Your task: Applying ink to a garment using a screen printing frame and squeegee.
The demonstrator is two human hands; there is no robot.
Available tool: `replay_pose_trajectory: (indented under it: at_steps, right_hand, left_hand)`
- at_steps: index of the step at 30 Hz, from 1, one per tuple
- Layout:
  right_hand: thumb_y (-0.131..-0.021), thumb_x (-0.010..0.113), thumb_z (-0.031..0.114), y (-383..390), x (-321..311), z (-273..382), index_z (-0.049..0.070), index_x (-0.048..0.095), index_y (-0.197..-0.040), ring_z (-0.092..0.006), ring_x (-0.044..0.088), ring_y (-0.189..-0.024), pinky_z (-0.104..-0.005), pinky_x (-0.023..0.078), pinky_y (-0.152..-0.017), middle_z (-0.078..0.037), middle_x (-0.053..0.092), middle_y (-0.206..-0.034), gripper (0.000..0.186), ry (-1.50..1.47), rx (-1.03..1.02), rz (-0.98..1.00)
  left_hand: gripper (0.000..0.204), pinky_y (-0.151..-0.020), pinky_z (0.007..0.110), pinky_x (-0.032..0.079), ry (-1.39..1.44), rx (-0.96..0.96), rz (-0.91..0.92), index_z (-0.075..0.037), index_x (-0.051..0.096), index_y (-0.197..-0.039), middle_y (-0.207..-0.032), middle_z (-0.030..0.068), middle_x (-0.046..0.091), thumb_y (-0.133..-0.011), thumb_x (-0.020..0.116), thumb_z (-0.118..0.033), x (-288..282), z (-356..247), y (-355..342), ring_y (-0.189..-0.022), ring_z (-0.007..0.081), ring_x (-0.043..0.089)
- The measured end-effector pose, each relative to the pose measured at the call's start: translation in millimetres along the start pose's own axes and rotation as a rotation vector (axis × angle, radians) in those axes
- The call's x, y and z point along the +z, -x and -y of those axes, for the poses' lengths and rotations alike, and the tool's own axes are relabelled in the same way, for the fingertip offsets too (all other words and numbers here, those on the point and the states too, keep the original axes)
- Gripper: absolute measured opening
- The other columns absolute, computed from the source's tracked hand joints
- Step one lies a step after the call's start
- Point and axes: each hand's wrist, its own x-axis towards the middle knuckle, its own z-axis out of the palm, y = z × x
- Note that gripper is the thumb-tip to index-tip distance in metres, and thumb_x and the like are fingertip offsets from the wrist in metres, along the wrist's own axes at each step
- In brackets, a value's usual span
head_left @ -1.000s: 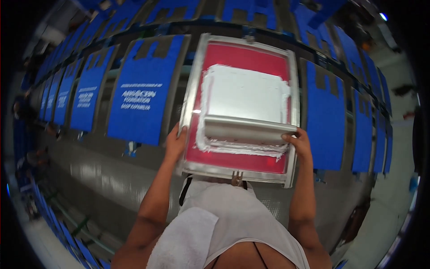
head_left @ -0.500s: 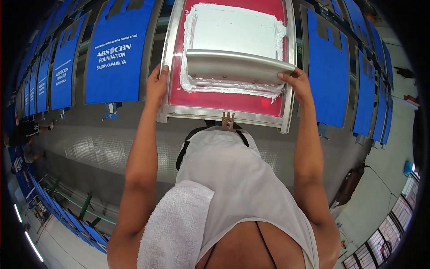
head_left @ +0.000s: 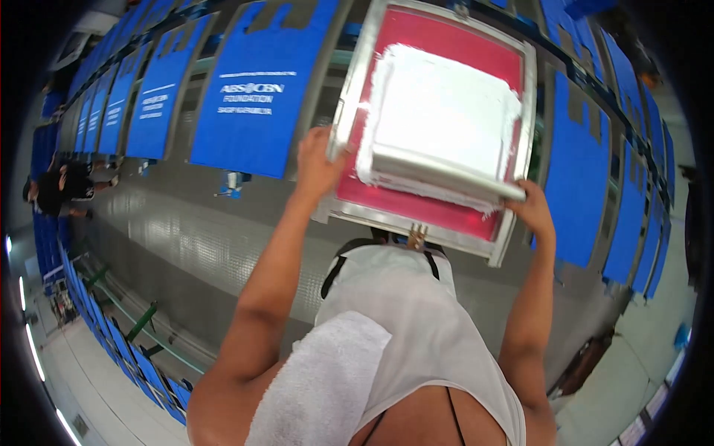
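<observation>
Head camera first: what is the left grip (head_left: pixel 320 165) doing?

— It is closed over the left rail of a metal frame (head_left: pixel 529 97). The digits on top are a little blurred, and those underneath are hidden.

— And the right grip (head_left: pixel 537 212)?

— Closed as well, at the frame's right rail, with digits against the right end of a silver bar (head_left: pixel 446 176). I cannot tell how they divide between rail and bar.

— So the frame lies between the two grips?

— Yes, set slightly askew, with much of it reaching beyond them. A red mesh (head_left: pixel 446 30) fills it, and a broad, ragged-edged patch of white paste (head_left: pixel 446 104) covers the middle. The bar lies across the near part of that patch; its left end is apart from the left grip.

— Anything closer to the body than the grips?

— A small metal bracket (head_left: pixel 418 236) on the frame's near edge, then a white shirt (head_left: pixel 401 297) and a white towel (head_left: pixel 335 372) over the left shoulder.

— Out to the sides?

— Left of the left grip, a blue cloth piece (head_left: pixel 249 126) with white print; right of the right grip, a blue panel (head_left: pixel 581 171). Well off to the left is another person (head_left: pixel 63 186) in dark clothes.
</observation>
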Motion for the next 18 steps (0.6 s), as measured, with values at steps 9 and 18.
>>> replay_pose_trajectory:
  at_steps: [9,18]
  right_hand:
    - [-0.059,0.063,0.002,24.6,24.2,32.8,0.006,0.064,-0.096,-0.0323,0.058,-0.086,-0.0460,0.040,-0.083,-0.014,0.063,-0.083,0.037,0.393,-0.253,-0.080]
    - [-0.065,0.060,0.002,-151.2,-9.0,20.3,0.008,0.057,-0.100,-0.0284,0.057,-0.092,-0.0541,0.035,-0.094,-0.010,0.062,-0.092,0.036,0.618,-0.444,-0.494]
  left_hand:
    - [0.030,-0.080,0.042,0.046,-0.259,0.521,0.789,-0.004,0.064,-0.092,-0.087,0.0143,0.063,-0.064,0.071,-0.012,-21.1,-93.2,-39.6,-0.089,0.0317,0.060]
    - [0.040,-0.085,0.042,0.042,-0.200,0.485,0.193,-0.006,0.057,-0.104,-0.101,0.0130,0.059,-0.064,0.065,-0.006,76.1,-80.2,-166.4,-0.096,0.0310,0.055]
